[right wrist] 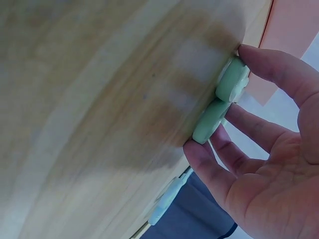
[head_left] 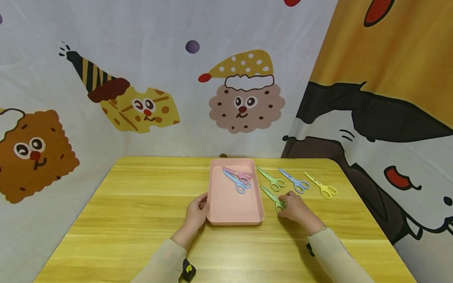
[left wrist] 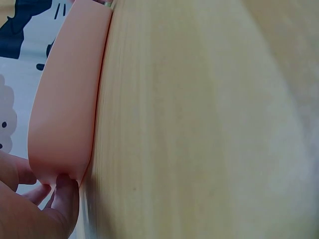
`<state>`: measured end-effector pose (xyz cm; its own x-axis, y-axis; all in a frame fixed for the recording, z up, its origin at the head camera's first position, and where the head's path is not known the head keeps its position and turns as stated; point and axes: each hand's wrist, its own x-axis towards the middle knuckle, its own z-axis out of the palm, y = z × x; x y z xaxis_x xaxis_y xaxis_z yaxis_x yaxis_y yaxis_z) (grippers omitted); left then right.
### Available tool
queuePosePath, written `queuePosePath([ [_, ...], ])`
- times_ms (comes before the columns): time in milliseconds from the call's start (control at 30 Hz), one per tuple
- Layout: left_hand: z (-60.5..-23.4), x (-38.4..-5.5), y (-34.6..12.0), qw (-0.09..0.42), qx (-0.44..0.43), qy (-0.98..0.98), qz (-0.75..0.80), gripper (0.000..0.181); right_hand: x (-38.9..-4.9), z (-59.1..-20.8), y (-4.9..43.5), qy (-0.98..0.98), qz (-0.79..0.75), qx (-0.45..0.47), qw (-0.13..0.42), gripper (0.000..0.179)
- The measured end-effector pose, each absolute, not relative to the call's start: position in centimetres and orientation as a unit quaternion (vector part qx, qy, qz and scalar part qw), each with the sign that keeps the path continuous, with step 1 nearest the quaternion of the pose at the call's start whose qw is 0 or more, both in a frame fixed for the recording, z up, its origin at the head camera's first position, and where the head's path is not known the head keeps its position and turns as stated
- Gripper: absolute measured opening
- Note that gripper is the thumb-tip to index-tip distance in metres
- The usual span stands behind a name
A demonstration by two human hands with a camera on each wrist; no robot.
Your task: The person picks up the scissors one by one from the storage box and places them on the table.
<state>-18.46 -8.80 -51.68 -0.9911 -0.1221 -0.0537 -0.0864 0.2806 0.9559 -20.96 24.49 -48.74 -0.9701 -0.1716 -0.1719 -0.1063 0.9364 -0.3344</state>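
A pink tray [head_left: 235,210] lies on the table with pink scissors [head_left: 230,171] and light blue scissors [head_left: 234,181] inside, overlapping. At the tray's left wall, my left hand [head_left: 196,212] holds its side; the left wrist view has the thumb and fingers around the tray's corner [left wrist: 62,164]. Just right of the tray, green scissors [head_left: 270,194] lie with their blades pointing away from me. My right hand [head_left: 295,206] grips their handle loops [right wrist: 232,82] between thumb and fingers, close to the tabletop.
Beyond my right hand, another green pair of scissors [head_left: 270,179], a blue pair [head_left: 293,181] and a yellow pair [head_left: 320,184] lie in a row on the wooden table [head_left: 148,196]. A cartoon-printed cloth [head_left: 152,47] hangs behind the table.
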Motion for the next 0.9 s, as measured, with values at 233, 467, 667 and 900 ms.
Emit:
queuePosePath([
  [233, -51.66, -18.44, -8.78, 0.018, 0.065, -0.8, -0.596, 0.036, -21.06, -48.62, 24.36, 0.979, -0.161, -0.073, 0.101, 0.059],
  [467, -51.67, -18.45, -8.74, 0.017, 0.065, -0.799, -0.598, 0.036, -21.21, -48.72, 24.44, 0.977, -0.168, -0.064, 0.113, 0.064],
  [667, -51.66, -18.53, -8.73, 0.009, 0.068, -0.798, -0.599, 0.037, -21.23, -48.38, 24.41, 0.975, -0.176, -0.073, 0.112, 0.066],
  [900, -51.68, -18.51, -8.73, 0.009, 0.071, -0.8, -0.595, 0.037, -21.31, -47.85, 24.04, 0.977, -0.181, -0.078, 0.086, 0.057],
])
